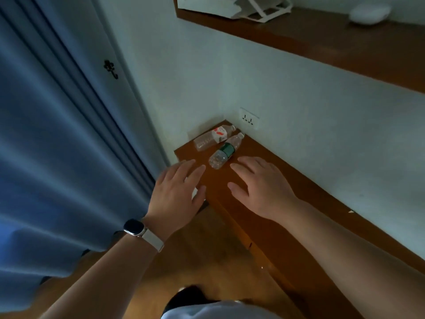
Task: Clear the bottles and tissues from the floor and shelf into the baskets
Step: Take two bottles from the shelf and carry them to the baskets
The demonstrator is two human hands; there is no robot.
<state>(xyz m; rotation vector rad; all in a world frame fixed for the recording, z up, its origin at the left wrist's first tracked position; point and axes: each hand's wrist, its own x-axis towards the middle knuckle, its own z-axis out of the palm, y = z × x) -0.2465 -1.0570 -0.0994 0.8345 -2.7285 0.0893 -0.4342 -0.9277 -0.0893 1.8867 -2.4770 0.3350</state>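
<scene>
Two clear plastic bottles lie on their sides on the low wooden shelf (271, 215) near the wall corner. The bottle with a white and red label (212, 137) is farther back. The bottle with a green label (226, 150) lies in front of it, cap toward the wall. My left hand (178, 188), with a watch on the wrist, hovers open at the shelf's left edge, short of both bottles. My right hand (262, 185) is open above the shelf, just right of and below the green-label bottle. Neither hand touches a bottle.
A blue curtain (53, 157) hangs at the left down to the wooden floor (195, 256). A wall socket (249, 118) sits just above the bottles. An upper wooden shelf (322, 40) carries a white stand (257, 8) and a white rounded object (370, 13).
</scene>
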